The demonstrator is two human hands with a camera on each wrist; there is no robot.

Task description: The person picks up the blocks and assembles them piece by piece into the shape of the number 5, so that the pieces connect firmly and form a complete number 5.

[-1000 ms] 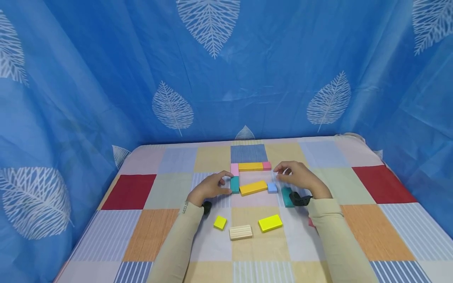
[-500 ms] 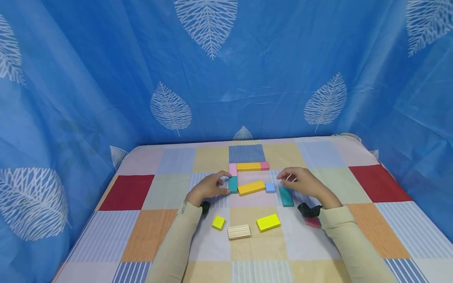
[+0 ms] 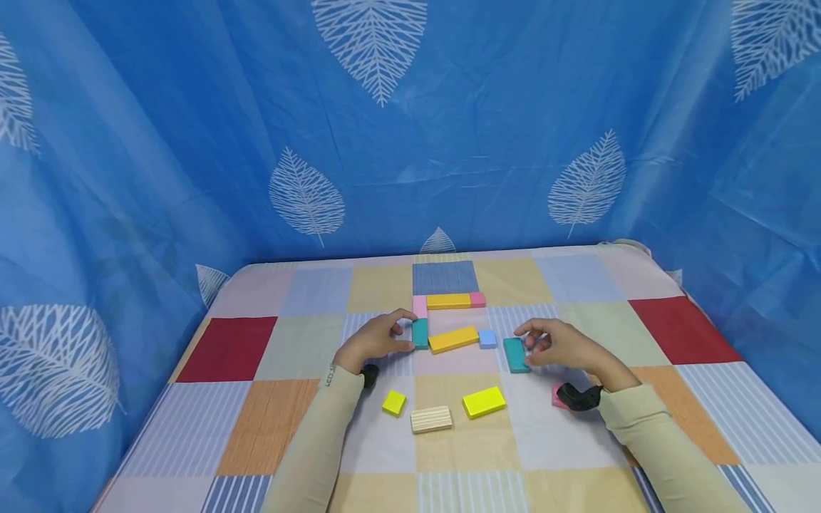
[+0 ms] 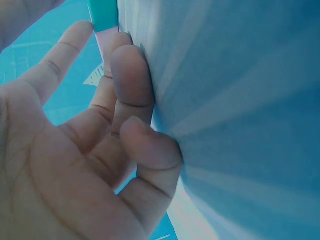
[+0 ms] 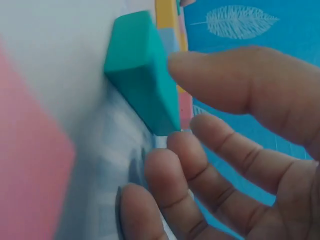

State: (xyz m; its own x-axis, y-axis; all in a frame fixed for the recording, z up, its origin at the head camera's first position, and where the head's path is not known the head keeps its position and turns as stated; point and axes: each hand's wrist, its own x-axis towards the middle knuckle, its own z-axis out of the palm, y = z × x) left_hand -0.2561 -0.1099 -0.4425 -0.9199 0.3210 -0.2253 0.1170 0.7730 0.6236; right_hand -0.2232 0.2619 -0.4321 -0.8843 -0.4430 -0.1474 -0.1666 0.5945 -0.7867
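My left hand [image 3: 375, 338] is beside a teal block [image 3: 420, 333], low on its left. Its index fingertip touches the block's far corner, and the thumb tip is at the near one; in the left wrist view the other fingers rest on the cloth. My right hand [image 3: 564, 349] is at the right side of another teal block [image 3: 516, 355], which lies flat. In the right wrist view the thumb [image 5: 215, 75] overlaps this teal block's [image 5: 135, 45] upper side, with loosely bent fingers below. Whether they touch it I cannot tell.
A pink block [image 3: 420, 306], an orange block [image 3: 448, 301] and a darker pink block [image 3: 477, 299] form a corner. Between the hands lie a tilted orange block [image 3: 453, 340] and a blue block [image 3: 487, 339]. Nearer are yellow [image 3: 484, 402], small yellow [image 3: 394, 403] and striped wooden [image 3: 431, 420] blocks.
My right hand has drawn back and to the right from beside the blue block to the right-hand teal block. My left hand stays at its teal block. The view has shifted slightly.
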